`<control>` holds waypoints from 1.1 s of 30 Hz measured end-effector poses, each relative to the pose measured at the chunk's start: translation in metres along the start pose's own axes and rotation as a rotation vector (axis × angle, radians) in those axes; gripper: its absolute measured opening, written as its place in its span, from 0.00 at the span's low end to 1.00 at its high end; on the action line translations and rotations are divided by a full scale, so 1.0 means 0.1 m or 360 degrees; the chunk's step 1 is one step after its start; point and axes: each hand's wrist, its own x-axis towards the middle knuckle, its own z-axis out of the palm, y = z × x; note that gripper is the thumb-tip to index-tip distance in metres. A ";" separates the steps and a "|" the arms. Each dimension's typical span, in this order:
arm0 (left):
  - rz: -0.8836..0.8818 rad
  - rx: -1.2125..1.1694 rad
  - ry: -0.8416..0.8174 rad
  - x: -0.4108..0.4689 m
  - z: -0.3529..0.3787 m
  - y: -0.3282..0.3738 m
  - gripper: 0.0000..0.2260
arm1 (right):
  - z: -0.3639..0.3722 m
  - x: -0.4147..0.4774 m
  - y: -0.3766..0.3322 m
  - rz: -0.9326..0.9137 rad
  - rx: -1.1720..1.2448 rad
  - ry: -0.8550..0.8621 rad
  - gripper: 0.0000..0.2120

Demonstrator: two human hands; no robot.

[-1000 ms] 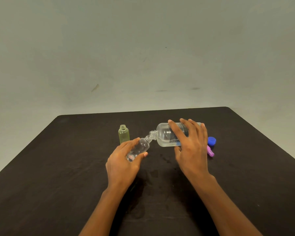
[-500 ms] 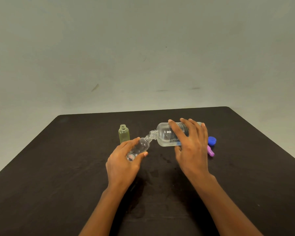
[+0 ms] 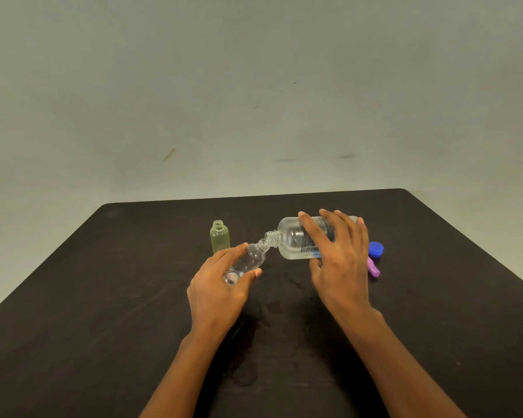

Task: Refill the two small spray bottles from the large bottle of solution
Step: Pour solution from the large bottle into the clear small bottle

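My right hand [image 3: 337, 263] grips the large clear bottle [image 3: 293, 241], which is tipped on its side with its open neck pointing left. My left hand [image 3: 218, 288] holds a small clear spray bottle [image 3: 249, 262], tilted so its open mouth meets the large bottle's neck. A second small bottle [image 3: 220, 240], yellow-green and uncapped, stands upright just behind my left hand. My right hand hides much of the large bottle's label.
A blue cap [image 3: 376, 248] and a purple spray top [image 3: 373, 268] lie on the dark table [image 3: 103, 312] just right of my right hand. A few wet spots mark the table between my hands. A pale wall rises behind the table's far edge.
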 end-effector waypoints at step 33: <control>0.0028 -0.0012 0.0009 0.00 0.01 0.00 0.20 | 0.00 0.00 0.00 0.0007 0.0006 0.0017 0.42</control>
